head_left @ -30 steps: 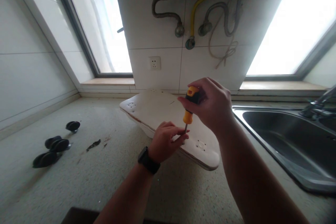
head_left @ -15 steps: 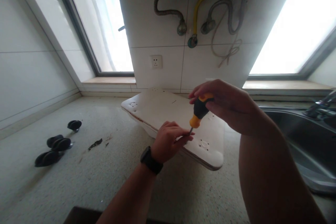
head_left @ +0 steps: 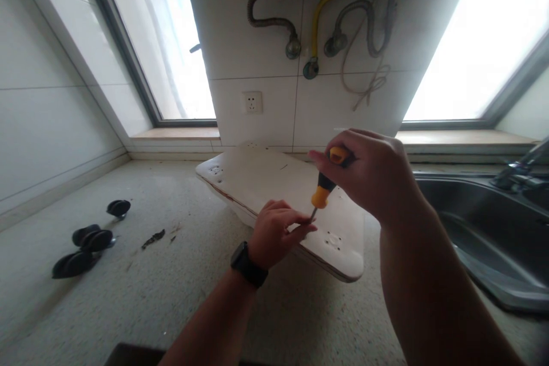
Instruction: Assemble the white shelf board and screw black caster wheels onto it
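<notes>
A white board with small screw holes lies on the speckled countertop. My right hand is wrapped round the orange and black handle of a screwdriver, which tilts down to the left. Its tip meets the board's near edge beside my left hand. My left hand, with a dark watch on the wrist, pinches its fingers together at the tip; what they hold is too small to make out.
Three black caster wheels and some dark debris lie on the counter at the left. A steel sink with a tap is at the right. Hoses and a wall socket are behind.
My right hand has shifted to the right and tipped the screwdriver from nearly upright to a slant. My left hand stays pinched at the tip.
</notes>
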### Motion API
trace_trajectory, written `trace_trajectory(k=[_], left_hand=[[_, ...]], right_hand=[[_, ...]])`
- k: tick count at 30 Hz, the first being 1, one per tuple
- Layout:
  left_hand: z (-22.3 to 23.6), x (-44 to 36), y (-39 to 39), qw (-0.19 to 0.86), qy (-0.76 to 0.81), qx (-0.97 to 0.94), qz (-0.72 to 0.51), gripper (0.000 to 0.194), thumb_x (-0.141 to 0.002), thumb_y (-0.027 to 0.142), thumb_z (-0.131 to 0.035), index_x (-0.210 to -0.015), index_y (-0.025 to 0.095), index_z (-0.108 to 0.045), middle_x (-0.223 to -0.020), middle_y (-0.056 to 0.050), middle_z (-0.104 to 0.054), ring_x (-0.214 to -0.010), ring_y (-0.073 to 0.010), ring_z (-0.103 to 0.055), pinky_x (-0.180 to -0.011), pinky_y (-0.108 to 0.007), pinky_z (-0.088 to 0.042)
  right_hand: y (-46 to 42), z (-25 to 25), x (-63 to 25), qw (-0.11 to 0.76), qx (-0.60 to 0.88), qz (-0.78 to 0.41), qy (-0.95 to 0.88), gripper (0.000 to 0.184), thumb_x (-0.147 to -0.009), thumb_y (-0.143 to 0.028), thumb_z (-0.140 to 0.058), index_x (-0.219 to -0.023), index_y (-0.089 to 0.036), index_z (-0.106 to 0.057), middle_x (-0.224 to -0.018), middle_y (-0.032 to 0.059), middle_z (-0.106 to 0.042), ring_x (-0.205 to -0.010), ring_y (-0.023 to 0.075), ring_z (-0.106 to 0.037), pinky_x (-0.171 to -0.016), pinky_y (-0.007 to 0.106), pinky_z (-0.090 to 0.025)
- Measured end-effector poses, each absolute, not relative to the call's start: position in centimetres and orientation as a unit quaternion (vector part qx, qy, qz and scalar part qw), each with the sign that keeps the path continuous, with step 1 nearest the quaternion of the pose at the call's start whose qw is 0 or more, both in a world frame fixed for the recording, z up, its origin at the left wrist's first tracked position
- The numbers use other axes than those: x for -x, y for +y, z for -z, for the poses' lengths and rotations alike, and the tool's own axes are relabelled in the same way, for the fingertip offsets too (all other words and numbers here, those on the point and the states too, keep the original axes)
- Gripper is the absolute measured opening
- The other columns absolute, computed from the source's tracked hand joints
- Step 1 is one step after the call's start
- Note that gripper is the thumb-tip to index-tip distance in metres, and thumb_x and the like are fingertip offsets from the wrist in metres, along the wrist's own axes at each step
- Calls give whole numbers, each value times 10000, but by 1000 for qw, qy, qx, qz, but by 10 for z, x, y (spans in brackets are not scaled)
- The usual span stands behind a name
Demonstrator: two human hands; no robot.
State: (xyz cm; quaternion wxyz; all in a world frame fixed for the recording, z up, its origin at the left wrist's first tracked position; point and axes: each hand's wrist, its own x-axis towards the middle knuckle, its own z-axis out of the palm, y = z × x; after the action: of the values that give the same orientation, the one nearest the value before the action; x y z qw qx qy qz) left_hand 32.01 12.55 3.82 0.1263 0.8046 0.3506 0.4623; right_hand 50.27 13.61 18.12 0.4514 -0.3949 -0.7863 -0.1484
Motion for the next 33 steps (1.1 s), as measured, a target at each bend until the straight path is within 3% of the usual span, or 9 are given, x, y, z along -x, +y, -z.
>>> trace_trajectory(k=[2,4,7,9,13,20,25,29,33], left_hand=[[-38,-320,125,129,350,-805,-462,121,-923,351,-748,-995,259,-780,-814,24,-748,-811,-181,-612,-823,-352,-386],[-38,-318,126,133,345,-807,-461,99,-932,333,-740,-988,261,-777,-831,26,-751,-822,-180,-614,-835,-353,-382],[-40,-316,126,139,341,-809,-458,70,-952,300,-715,-963,261,-773,-874,28,-761,-846,-182,-617,-860,-361,-375],[-41,-314,126,142,339,-812,-454,78,-963,294,-702,-953,259,-771,-888,28,-766,-856,-186,-618,-871,-367,-371],[-41,-313,127,145,339,-816,-445,94,-977,292,-681,-988,266,-771,-914,24,-770,-870,-191,-623,-879,-371,-368],[-39,-312,129,135,351,-801,-466,121,-956,329,-708,-1042,275,-774,-847,14,-757,-844,-197,-613,-840,-362,-388],[-39,-311,130,142,362,-770,-505,135,-905,382,-764,-924,249,-777,-829,-4,-730,-851,-195,-610,-850,-355,-412],[-40,-310,130,151,358,-770,-507,140,-911,384,-755,-903,246,-774,-821,-5,-719,-845,-191,-607,-845,-351,-421],[-41,-309,130,152,365,-777,-490,161,-934,386,-725,-903,233,-765,-837,-15,-719,-867,-197,-606,-857,-353,-420]], right_hand=[[132,-185,-510,429,391,117,-806,319,-969,-475,-574,-815,-221,-690,-763,39,-667,-683,185,-597,-647,358,-451],[128,-188,-521,406,351,61,-841,275,-1001,-384,-515,-1060,-229,-733,-949,54,-727,-824,203,-666,-739,370,-504],[122,-191,-538,389,296,-9,-873,441,-991,-279,-527,-1429,-268,-576,-1225,62,-703,-1064,228,-677,-845,378,-549],[120,-192,-544,394,279,-21,-876,512,-982,-247,-556,-1489,-304,-515,-1272,51,-688,-1105,227,-673,-857,370,-568],[123,-192,-540,393,265,36,-880,370,-988,-255,-570,-1348,-286,-646,-1235,58,-693,-1054,218,-681,-876,367,-556],[123,-194,-531,402,368,142,-826,285,-931,-444,-671,-1103,-220,-711,-958,53,-710,-748,186,-645,-654,341,-478],[119,-192,-528,432,434,193,-767,409,-827,-611,-732,-784,-229,-592,-698,23,-636,-570,162,-521,-542,315,-346],[120,-191,-523,438,449,197,-753,469,-819,-672,-698,-751,-238,-535,-676,25,-600,-553,160,-470,-530,322,-315],[122,-192,-533,447,408,56,-794,350,-917,-592,-624,-903,-243,-629,-812,41,-675,-666,181,-597,-568,322,-438]])
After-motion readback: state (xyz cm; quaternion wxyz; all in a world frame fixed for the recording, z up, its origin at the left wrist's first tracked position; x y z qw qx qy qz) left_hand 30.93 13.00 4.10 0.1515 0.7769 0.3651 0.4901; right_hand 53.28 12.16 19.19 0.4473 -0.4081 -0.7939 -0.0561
